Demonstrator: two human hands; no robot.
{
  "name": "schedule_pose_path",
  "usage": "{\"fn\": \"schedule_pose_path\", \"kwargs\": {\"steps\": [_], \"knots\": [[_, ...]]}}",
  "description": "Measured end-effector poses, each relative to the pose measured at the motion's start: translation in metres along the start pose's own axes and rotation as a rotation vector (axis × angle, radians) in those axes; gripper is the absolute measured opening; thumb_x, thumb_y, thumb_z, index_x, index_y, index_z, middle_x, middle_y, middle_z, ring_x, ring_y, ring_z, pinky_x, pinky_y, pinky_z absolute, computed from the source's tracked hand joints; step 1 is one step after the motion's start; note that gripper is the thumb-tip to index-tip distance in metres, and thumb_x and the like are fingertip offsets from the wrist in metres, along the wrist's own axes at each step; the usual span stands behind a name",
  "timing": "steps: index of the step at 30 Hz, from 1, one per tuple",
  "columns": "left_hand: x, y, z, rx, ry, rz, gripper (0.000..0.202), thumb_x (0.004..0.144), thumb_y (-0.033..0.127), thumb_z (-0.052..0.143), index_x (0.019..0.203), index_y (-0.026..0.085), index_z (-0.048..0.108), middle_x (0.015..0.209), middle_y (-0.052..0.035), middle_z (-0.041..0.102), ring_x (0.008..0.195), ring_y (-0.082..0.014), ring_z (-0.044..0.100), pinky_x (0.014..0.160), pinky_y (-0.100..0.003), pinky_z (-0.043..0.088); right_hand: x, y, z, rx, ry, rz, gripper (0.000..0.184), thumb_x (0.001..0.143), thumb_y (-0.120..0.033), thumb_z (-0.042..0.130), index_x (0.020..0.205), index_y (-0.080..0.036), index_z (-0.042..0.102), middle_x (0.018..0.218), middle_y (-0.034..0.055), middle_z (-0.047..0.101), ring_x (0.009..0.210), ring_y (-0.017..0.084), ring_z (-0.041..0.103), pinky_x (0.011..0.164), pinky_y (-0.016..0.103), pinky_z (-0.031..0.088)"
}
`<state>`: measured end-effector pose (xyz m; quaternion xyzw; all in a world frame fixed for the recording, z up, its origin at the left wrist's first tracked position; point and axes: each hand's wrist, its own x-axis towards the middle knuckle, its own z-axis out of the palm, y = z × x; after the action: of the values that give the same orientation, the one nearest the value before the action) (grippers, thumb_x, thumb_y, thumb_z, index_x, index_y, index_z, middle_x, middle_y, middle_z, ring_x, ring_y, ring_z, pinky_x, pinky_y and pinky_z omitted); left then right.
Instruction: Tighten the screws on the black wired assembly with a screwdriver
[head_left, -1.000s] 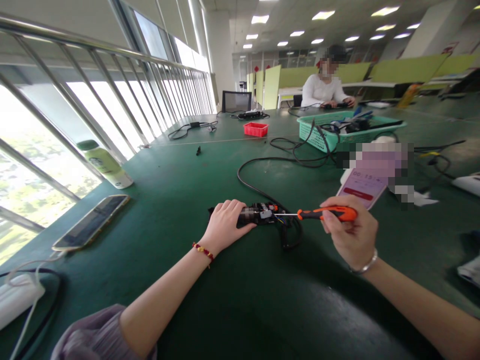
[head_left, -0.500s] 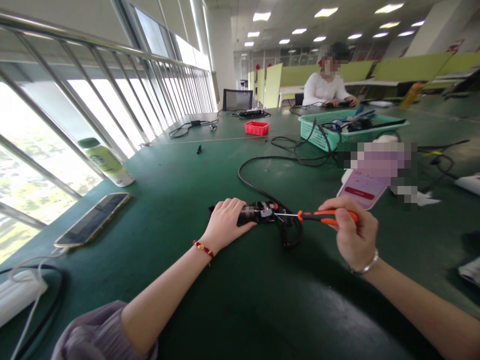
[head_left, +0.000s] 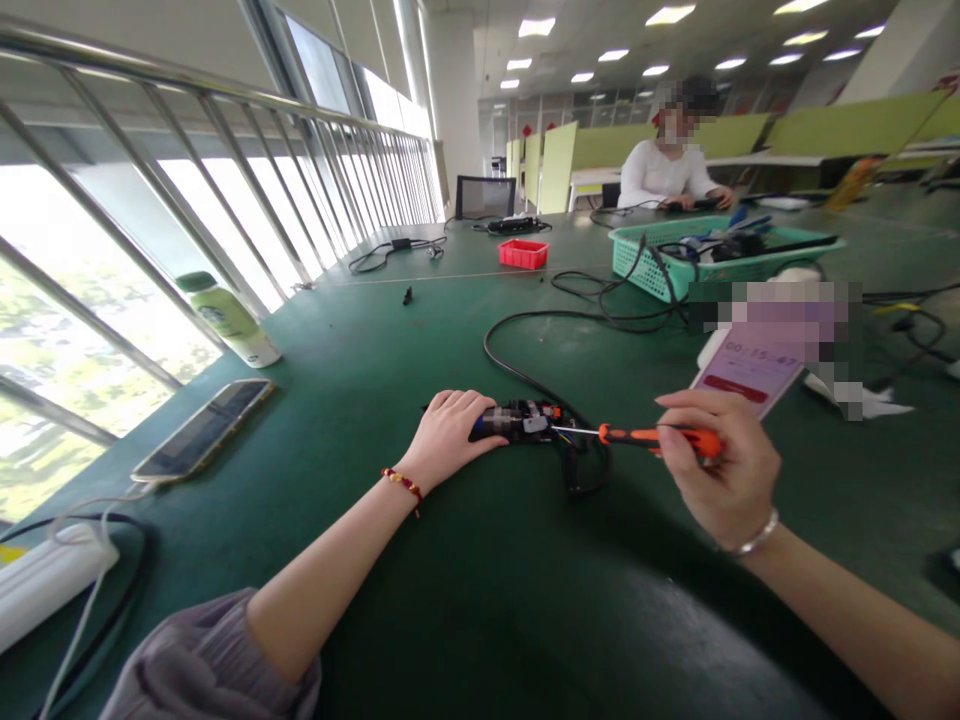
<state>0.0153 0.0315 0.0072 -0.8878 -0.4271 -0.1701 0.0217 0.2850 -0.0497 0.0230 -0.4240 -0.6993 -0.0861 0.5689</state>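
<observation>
My left hand [head_left: 451, 432] is wrapped over the left part of a black device [head_left: 510, 422], pressing it to the green table. Its right end lies uncovered, with small wires and an orange-red part showing. Between the fingers and thumb of my right hand [head_left: 724, 462] is an orange and black screwdriver [head_left: 634, 435]. The thin shaft points left, and its tip is at the wired end of the device; whether it sits in a screw is too small to tell. A black cable [head_left: 517, 375] runs from the device's right end and loops on the table.
A lit phone [head_left: 750, 375] leans behind my right hand. A teal basket [head_left: 652, 270] of cables and parts and a red tray [head_left: 523, 254] stand farther back. At left are a bottle [head_left: 229, 320], another phone [head_left: 206, 430] and a white power strip [head_left: 56, 585]. A person [head_left: 664, 175] sits across the table.
The view has shifted slightly, so most things appear a little farther right. My right hand has rolled somewhat on the screwdriver handle and its fingers look more extended. The left hand keeps its hold.
</observation>
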Motion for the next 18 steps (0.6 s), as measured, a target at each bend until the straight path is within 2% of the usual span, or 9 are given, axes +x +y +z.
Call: {"fn": "schedule_pose_path", "kwargs": {"steps": [2,7,9,13,15,18], "knots": [[-0.0011,0.0012,-0.0001,-0.006,0.002,-0.009,0.034,0.082,0.046,0.062,0.103,0.020,0.055,0.104,-0.0043,0.063,0.098,-0.0228,0.057,0.096,-0.042,0.038,-0.0005,-0.0017,0.0000,0.001,-0.014,-0.012,0.013,0.081,-0.019,0.058,0.092,-0.026,0.058,0.082,0.0018,0.061,0.060,0.014,0.058,0.055,0.030,0.048],[-0.0039,0.0025,0.0021,-0.019,0.031,-0.019,0.034,0.082,0.045,0.060,0.104,0.021,0.055,0.103,-0.0038,0.062,0.097,-0.0225,0.057,0.097,-0.042,0.038,-0.0053,-0.0012,0.0023,0.014,0.030,-0.059,0.033,0.079,-0.020,0.056,0.112,-0.025,0.056,0.091,0.0070,0.061,0.073,0.021,0.062,0.063,0.036,0.052],[-0.0044,0.0021,0.0028,-0.029,0.030,-0.014,0.035,0.082,0.046,0.060,0.106,0.021,0.055,0.105,-0.0038,0.062,0.099,-0.0227,0.056,0.098,-0.043,0.037,-0.0060,-0.0007,0.0025,0.027,0.024,-0.048,0.030,0.080,-0.021,0.056,0.110,-0.025,0.057,0.087,0.0062,0.062,0.072,0.021,0.062,0.062,0.035,0.052],[-0.0045,0.0012,0.0030,-0.051,0.017,-0.011,0.038,0.083,0.046,0.060,0.111,0.022,0.054,0.110,-0.0032,0.063,0.103,-0.0229,0.056,0.100,-0.044,0.034,-0.0050,-0.0004,0.0018,0.038,-0.038,-0.060,0.011,0.081,-0.019,0.057,0.089,-0.026,0.059,0.072,-0.0003,0.061,0.056,0.014,0.058,0.050,0.028,0.046],[-0.0046,0.0010,0.0030,-0.054,0.015,-0.013,0.038,0.083,0.046,0.061,0.112,0.023,0.053,0.110,-0.0029,0.063,0.103,-0.0228,0.056,0.099,-0.043,0.035,-0.0056,0.0001,0.0024,0.034,-0.011,-0.074,0.015,0.080,-0.017,0.058,0.092,-0.025,0.059,0.076,0.0006,0.061,0.057,0.014,0.058,0.051,0.028,0.047],[-0.0048,0.0008,0.0033,-0.051,0.015,-0.015,0.036,0.083,0.045,0.061,0.110,0.022,0.054,0.108,-0.0030,0.063,0.102,-0.0228,0.056,0.098,-0.042,0.035,-0.0080,0.0019,0.0045,0.057,0.052,-0.037,0.025,0.077,-0.021,0.060,0.102,-0.024,0.059,0.085,0.0056,0.062,0.066,0.019,0.060,0.059,0.035,0.049]]}}
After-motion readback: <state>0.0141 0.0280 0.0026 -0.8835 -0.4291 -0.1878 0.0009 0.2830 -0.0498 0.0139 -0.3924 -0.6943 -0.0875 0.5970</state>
